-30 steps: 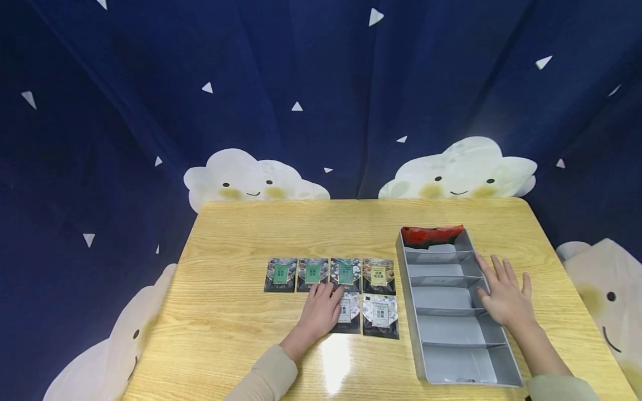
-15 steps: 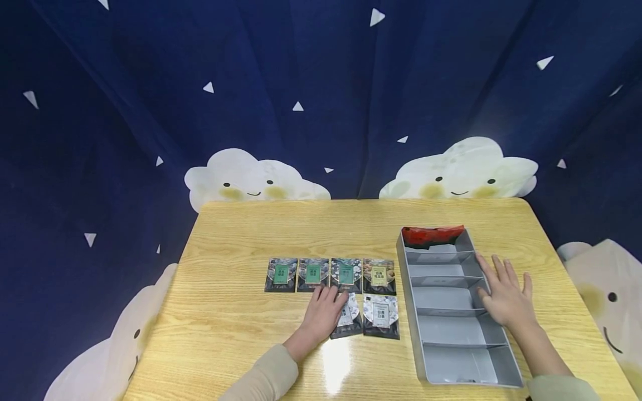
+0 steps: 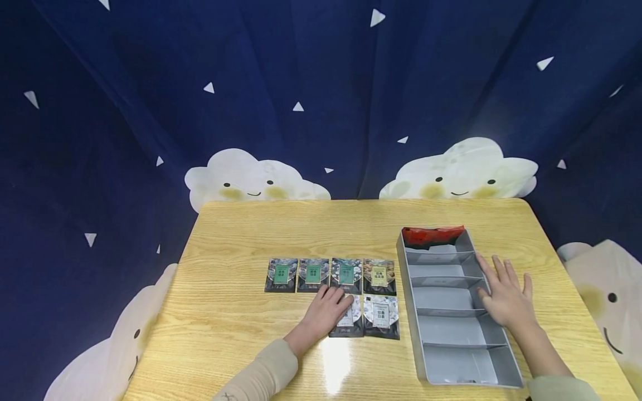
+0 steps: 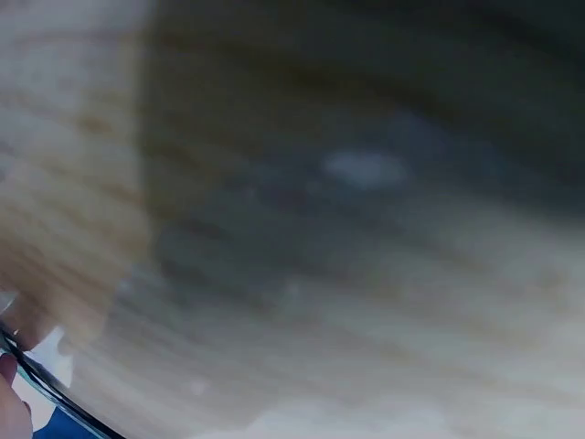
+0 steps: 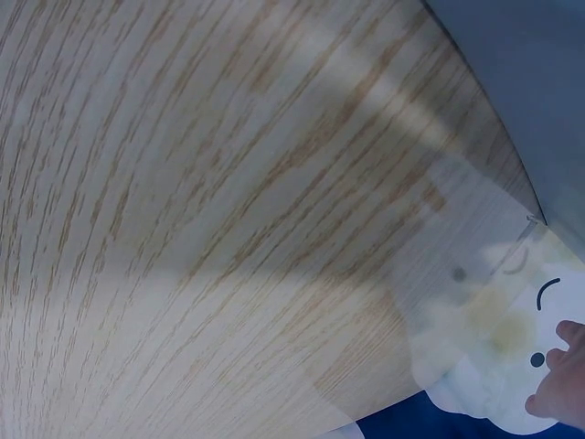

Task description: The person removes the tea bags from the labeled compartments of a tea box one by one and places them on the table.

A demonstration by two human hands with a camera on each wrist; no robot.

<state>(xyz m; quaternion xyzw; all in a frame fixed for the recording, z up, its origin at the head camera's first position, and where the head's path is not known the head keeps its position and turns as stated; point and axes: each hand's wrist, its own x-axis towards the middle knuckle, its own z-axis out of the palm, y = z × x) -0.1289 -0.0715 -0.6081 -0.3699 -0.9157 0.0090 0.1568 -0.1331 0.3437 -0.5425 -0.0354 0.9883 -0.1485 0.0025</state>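
My left hand rests with its fingers on the left edge of a white-and-black tea sachet, which lies flat on the table and is partly covered. A matching sachet lies just to its right. Behind them runs a row of dark sachets: two with green labels, a speckled one with a green label and one with a yellow label. My right hand, fingers spread, touches the right wall of a grey divided box.
Red sachets stand in the box's rearmost compartment. The wooden table has its back edge against a dark blue curtain with cloud figures. Both wrist views show mostly tabletop; the left one is blurred.
My left hand has slid slightly right and toward me, shifting the white-and-black sachet a little toward me. The sachet tilted midway and now lies nearly straight. My right hand has stayed in place.
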